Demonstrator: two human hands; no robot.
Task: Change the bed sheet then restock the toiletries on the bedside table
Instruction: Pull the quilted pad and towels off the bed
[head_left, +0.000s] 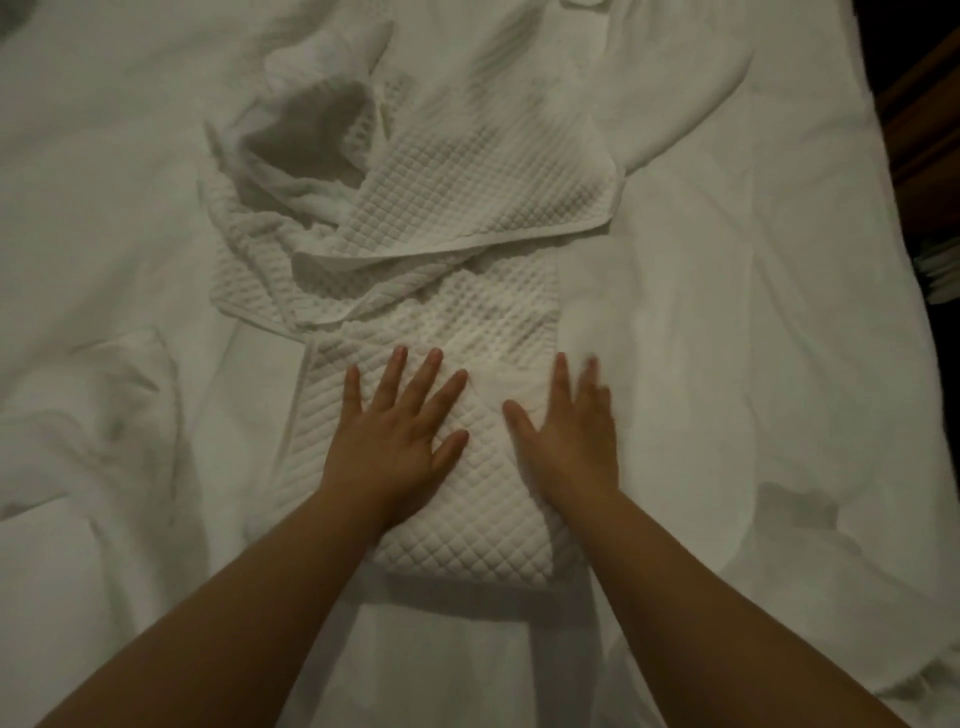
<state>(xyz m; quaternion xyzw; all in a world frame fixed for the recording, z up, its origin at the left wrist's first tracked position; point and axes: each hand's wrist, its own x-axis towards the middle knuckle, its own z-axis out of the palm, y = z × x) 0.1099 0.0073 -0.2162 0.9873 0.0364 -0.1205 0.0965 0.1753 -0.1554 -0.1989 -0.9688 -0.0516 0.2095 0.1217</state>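
- Broadly, the quilted white cloth (441, 312) serves as landmark; it lies mid-frame on the white bed sheet (104, 234), which spreads under it and out past it on every side
- Left of the cloth: the sheet is rumpled, with creases and a raised fold low on that side
- Left hand (400, 441): flat on the near, folded part of the cloth, palm down, fingers straight and spread apart, tips pointing toward the cloth's far end; it presses the quilted surface and grips nothing
- The cloth itself: near part folded into a neat narrow panel with its rounded fold edge closest to the person; far part loose and bunched, one hemmed flap turned over across the middle, a shadowed hollow at the far left of the bunch
- Right hand (566, 441): palm down on the right edge of the folded panel, partly on cloth, outer side toward the sheet; fingers straight, thumb held out toward the left hand; slightly blurred, so whether the outer fingers touch cloth or sheet cannot be told; nothing gripped
- The two hands lie near each other, not touching, bare cloth between the thumbs
- Right of the cloth: smoother sheet, then the bed's edge; beyond it dark wooden furniture (924, 130) and a small pale stack (943, 270), too dim to identify
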